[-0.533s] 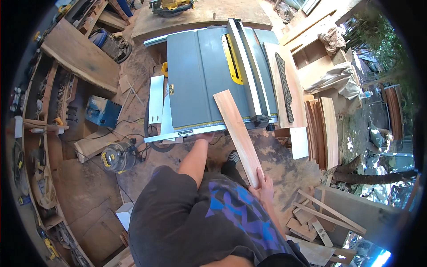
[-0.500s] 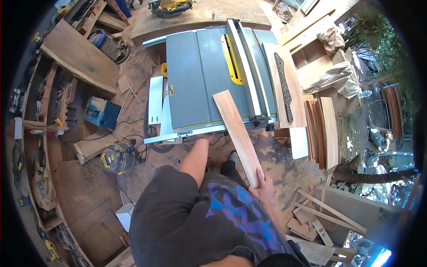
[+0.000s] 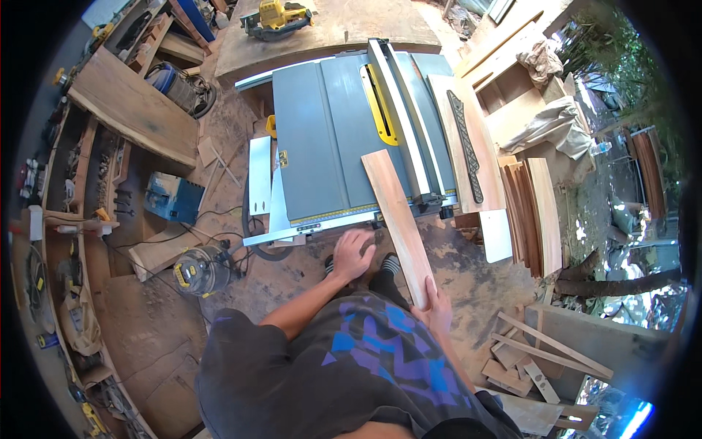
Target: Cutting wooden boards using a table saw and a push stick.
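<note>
From the wearer's head, the left fisheye camera looks steeply down and slightly forward: the dark T-shirt [image 3: 314, 373] looms closest along the lower edge, the table saw [image 3: 340, 139] lies farther ahead, above centre, edges bowing outward.

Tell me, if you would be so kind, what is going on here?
A person stands before a grey-topped table saw. The right-hand grip holds the near end of a long, flat, pale-brown wooden board, whose far end overlaps the saw's front edge, left of the long silver metal fence. The left-hand grip, slightly blurred, looks open and empty in front of the saw.
</note>
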`<action>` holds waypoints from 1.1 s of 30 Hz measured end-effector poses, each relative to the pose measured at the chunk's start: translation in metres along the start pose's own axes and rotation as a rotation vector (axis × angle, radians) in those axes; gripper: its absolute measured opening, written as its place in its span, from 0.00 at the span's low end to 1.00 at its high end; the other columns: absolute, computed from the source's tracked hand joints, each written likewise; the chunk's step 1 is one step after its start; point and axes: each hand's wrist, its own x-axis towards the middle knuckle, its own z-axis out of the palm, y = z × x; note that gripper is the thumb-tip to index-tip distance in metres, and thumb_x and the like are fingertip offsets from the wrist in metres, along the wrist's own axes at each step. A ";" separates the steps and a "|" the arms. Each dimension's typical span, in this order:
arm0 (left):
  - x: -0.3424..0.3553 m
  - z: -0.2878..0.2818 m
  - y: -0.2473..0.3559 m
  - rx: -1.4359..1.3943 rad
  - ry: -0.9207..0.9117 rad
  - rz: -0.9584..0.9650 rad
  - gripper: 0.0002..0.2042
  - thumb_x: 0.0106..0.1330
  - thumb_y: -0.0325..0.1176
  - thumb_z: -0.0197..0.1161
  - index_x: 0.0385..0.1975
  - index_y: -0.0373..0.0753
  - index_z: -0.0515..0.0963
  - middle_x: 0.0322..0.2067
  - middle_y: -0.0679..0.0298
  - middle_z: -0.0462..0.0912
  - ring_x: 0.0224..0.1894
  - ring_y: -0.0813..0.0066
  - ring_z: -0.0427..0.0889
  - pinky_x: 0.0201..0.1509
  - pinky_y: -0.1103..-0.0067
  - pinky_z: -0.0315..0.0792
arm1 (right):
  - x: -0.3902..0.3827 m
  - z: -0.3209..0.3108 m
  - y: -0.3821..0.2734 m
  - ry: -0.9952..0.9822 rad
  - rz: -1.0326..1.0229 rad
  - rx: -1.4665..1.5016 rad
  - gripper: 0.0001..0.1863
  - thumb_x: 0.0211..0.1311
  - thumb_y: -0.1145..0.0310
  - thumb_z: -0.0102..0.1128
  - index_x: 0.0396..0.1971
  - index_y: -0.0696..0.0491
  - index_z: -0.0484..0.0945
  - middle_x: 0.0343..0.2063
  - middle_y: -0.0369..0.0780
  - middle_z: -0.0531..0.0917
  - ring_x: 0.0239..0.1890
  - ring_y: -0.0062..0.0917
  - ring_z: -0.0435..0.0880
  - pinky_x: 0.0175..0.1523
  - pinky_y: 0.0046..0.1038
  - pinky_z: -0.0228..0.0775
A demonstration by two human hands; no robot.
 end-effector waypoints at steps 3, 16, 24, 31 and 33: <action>0.047 0.010 0.013 0.152 0.221 0.155 0.34 0.68 0.46 0.66 0.71 0.36 0.70 0.73 0.52 0.69 0.76 0.51 0.65 0.81 0.55 0.55 | 0.008 0.003 -0.005 0.019 -0.001 -0.009 0.56 0.41 0.54 0.82 0.77 0.37 0.67 0.49 0.45 0.80 0.49 0.45 0.79 0.56 0.44 0.75; 0.120 0.017 0.006 0.274 -0.023 0.177 0.44 0.70 0.55 0.63 0.77 0.32 0.58 0.78 0.45 0.59 0.82 0.49 0.54 0.84 0.55 0.46 | 0.038 0.024 -0.020 0.071 -0.004 0.012 0.55 0.46 0.51 0.81 0.78 0.42 0.66 0.55 0.49 0.82 0.52 0.49 0.81 0.57 0.43 0.76; 0.130 0.003 0.010 0.331 -0.100 0.209 0.47 0.68 0.59 0.65 0.78 0.32 0.57 0.77 0.42 0.59 0.81 0.47 0.55 0.83 0.54 0.48 | 0.046 0.034 0.040 -0.151 0.339 0.858 0.20 0.79 0.61 0.59 0.63 0.54 0.81 0.33 0.29 0.84 0.29 0.12 0.76 0.36 0.20 0.70; 0.139 0.004 0.012 0.351 -0.116 0.191 0.48 0.67 0.61 0.65 0.78 0.33 0.57 0.78 0.43 0.59 0.82 0.50 0.55 0.84 0.55 0.47 | 0.057 0.035 0.036 -0.115 0.362 0.873 0.18 0.78 0.60 0.60 0.59 0.54 0.84 0.32 0.28 0.84 0.29 0.10 0.75 0.34 0.19 0.67; 0.140 0.003 0.013 0.348 -0.124 0.185 0.48 0.67 0.61 0.65 0.78 0.33 0.57 0.78 0.43 0.59 0.82 0.50 0.54 0.84 0.55 0.47 | 0.060 0.033 0.035 -0.113 0.371 0.894 0.17 0.77 0.60 0.61 0.56 0.54 0.86 0.30 0.27 0.84 0.28 0.10 0.75 0.33 0.20 0.68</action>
